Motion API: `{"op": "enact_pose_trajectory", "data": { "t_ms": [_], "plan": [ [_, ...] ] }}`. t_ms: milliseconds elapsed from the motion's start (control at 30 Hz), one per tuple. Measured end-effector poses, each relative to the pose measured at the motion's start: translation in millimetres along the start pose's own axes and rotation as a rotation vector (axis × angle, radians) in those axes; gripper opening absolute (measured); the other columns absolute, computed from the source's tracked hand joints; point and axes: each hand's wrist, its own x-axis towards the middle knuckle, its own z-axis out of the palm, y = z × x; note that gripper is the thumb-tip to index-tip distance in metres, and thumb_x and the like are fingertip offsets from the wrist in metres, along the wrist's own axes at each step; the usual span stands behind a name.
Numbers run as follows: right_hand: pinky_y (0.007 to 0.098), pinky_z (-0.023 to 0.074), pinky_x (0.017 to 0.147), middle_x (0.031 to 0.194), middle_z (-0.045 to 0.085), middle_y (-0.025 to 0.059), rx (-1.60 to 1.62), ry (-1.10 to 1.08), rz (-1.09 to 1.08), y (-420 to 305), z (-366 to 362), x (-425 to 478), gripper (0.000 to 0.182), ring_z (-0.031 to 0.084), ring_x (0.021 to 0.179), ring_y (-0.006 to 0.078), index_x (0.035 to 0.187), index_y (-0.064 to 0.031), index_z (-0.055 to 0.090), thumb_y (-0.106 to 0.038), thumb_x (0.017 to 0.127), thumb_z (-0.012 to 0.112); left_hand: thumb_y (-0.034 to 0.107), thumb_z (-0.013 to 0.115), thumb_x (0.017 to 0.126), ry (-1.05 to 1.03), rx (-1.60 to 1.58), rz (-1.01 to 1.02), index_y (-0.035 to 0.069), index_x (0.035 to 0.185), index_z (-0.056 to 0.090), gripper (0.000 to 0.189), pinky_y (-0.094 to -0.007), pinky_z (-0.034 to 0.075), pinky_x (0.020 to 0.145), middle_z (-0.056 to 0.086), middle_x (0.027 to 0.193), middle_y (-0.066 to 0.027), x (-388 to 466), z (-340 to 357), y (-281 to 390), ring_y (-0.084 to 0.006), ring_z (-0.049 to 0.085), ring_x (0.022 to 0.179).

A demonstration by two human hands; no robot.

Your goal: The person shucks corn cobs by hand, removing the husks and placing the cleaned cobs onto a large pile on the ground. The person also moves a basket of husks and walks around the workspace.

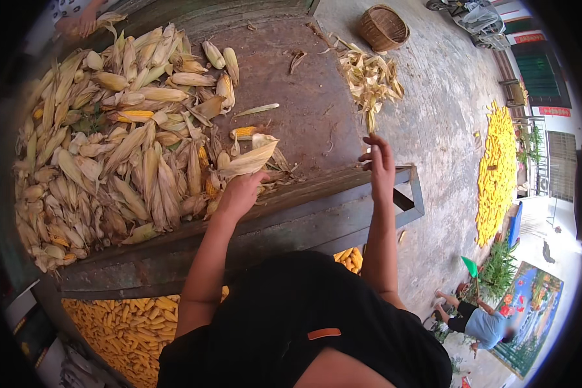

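Observation:
My left hand point(238, 196) is closed around the lower end of an ear of corn in its dry husk point(250, 157), at the right edge of the corn pile. Its fingers are partly hidden by the husk. My right hand point(380, 162) is raised past the open end of the truck bed, fingers bent and apart, with nothing visible in it. Just beyond those fingers, in the view, lies a heap of stripped husks point(373, 80) on the ground. A partly bare yellow cob point(245, 133) rests on the bed near my left hand.
Unhusked corn point(126, 145) fills the left of the rusty metal truck bed point(310, 106). The bed's side wall point(291, 213) runs before me. Bare cobs point(126, 325) lie below it. A wicker basket point(384, 28) stands on the concrete. Another person's hand point(85, 22) shows top left.

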Motion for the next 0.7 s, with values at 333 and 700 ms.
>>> {"op": "enact_pose_trajectory", "data": {
  "t_ms": [333, 700],
  "plan": [
    [0.0303, 0.0478, 0.062, 0.077, 0.063, 0.0073, -0.589, -0.650, 0.206, 55.9, 79.7, -10.0, 0.035, 0.060, 0.070, 0.0122, 0.107, -0.0020, 0.062, -0.030, 0.088, 0.072, 0.006, 0.049, 0.091, -0.211, -0.096, 0.001, 0.012, 0.096, 0.068, 0.020, -0.0386, 0.049, 0.087, 0.061, 0.118, -0.0114, -57.9, 15.4, 14.0, -0.0301, 0.061, 0.104],
    [0.0289, 0.0525, 0.085, 0.127, 0.057, 0.0125, 0.564, 0.311, 0.024, 45.0, -115.6, 81.0, 0.037, 0.058, 0.110, 0.0184, 0.136, -0.0032, 0.047, -0.017, 0.101, 0.046, 0.033, 0.063, 0.090, -0.428, 0.219, -0.913, -0.003, 0.118, 0.058, 0.046, -0.0422, 0.051, 0.085, 0.064, 0.113, -0.0179, -77.2, 15.1, -169.7, -0.0313, 0.063, 0.101]
  ]
}}
